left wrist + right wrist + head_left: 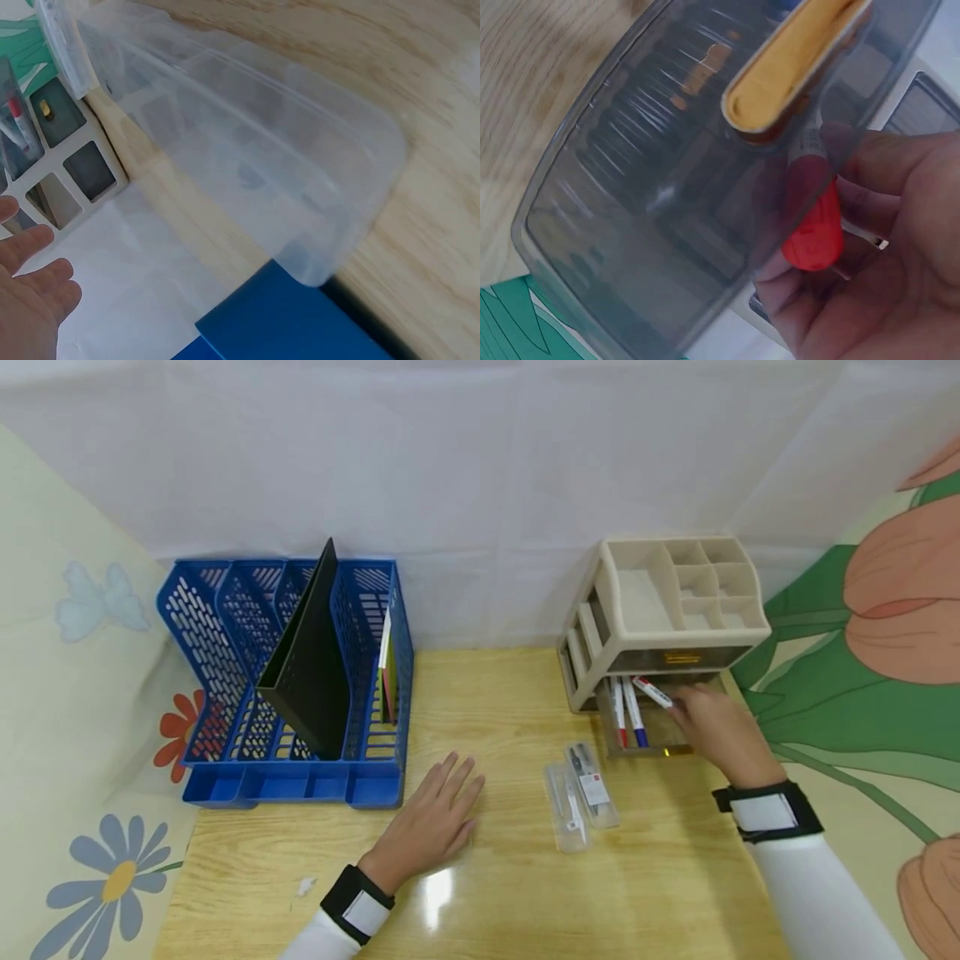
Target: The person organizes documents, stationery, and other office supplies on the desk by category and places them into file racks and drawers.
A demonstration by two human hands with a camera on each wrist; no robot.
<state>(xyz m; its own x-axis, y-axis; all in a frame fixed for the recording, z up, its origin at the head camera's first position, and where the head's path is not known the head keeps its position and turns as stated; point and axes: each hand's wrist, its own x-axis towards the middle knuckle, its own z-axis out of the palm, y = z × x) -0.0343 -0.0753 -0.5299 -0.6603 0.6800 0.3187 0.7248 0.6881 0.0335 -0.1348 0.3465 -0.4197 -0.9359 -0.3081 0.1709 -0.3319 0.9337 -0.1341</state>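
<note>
My right hand [716, 731] reaches into the pulled-out lower drawer [656, 739] of a beige desktop organizer [648, 610]. Its thumb and fingers pinch a white marker with red ends [652, 692]; in the right wrist view the red end of the marker [814, 225] shows partly behind the smoky clear drawer front. To its left in the drawer lie a red-tipped marker [618, 710] and a blue-tipped marker [635, 714]. My left hand [431, 818] rests palm down on the table with fingers extended, holding nothing, right of the blue file rack.
The blue file rack [292, 781] holds a black folder [311, 668] and thin booklets [387, 677]. Two clear cases, one with a compass [572, 810] and one with pens [592, 785], lie before the drawer. A white scrap [305, 887] sits front left.
</note>
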